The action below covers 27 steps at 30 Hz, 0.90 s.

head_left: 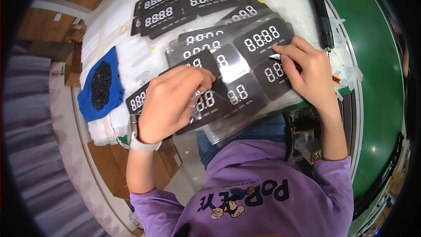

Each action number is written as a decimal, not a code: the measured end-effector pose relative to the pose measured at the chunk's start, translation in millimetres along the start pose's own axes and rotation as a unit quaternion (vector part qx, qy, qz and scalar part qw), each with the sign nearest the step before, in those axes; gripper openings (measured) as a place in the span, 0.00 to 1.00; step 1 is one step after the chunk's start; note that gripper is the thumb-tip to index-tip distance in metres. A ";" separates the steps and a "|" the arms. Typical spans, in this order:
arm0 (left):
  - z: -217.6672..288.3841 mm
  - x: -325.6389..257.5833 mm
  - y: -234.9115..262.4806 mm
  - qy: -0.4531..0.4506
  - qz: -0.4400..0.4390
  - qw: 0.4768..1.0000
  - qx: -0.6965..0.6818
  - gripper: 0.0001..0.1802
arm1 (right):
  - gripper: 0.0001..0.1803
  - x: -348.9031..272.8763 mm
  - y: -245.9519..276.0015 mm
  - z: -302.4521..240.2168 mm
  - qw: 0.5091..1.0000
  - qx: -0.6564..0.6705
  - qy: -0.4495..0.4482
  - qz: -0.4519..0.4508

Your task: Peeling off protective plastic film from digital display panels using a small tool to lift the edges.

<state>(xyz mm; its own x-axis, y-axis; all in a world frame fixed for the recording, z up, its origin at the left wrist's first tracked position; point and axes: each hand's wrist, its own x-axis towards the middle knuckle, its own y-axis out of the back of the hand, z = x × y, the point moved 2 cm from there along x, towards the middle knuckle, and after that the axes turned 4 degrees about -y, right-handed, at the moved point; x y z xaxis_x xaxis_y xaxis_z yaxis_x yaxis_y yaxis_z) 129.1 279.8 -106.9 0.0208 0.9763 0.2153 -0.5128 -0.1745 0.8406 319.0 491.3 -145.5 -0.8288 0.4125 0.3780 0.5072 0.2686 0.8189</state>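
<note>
In front of me lies a layered stack of black display overlay sheets (pixel 258 90) with white digit cut-outs and glossy clear film. My left hand (pixel 173 98), wearing a grey watch band, is closed at the stack's left part, pinching crinkled clear film (pixel 193 105) over a black overlay sheet (pixel 182 125). My right hand (pixel 309 68) is closed around a slim utility knife (pixel 337 79). Its orange-and-black end shows beyond the hand, and a pale pointed tip rests over the right-hand overlays. Most of the knife is hidden by my fingers.
More overlay sheets (pixel 188 1) lie at the far side of the white-covered table. A blue cloth (pixel 115 72) bearing small black pieces (pixel 101 85) is at the left. A black electric screwdriver (pixel 322 17) lies at the right, beside a green surface (pixel 377 105). Cardboard boxes (pixel 118 171) stand below.
</note>
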 end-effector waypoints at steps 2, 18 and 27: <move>3.9 1.9 -2.4 -0.061 0.133 0.989 0.015 0.16 | 0.10 4.2 1.6 -0.9 0.994 0.078 -0.082 -0.001; 21.3 -15.9 0.5 -0.168 0.160 0.973 0.011 0.11 | 0.07 18.5 12.3 -30.4 0.940 0.259 -0.209 -0.080; -31.1 -96.5 41.5 0.209 0.398 0.877 -0.172 0.07 | 0.10 24.8 7.8 -1.2 0.950 0.212 -0.208 -0.097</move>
<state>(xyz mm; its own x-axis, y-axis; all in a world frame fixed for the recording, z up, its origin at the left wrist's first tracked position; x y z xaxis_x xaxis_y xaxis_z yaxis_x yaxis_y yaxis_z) 79.0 182.3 -108.3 -0.7402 0.5377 0.4038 -0.4528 -0.8425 0.2918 302.1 502.5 -129.2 -0.7954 0.6049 -0.0381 0.4775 0.6641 0.5753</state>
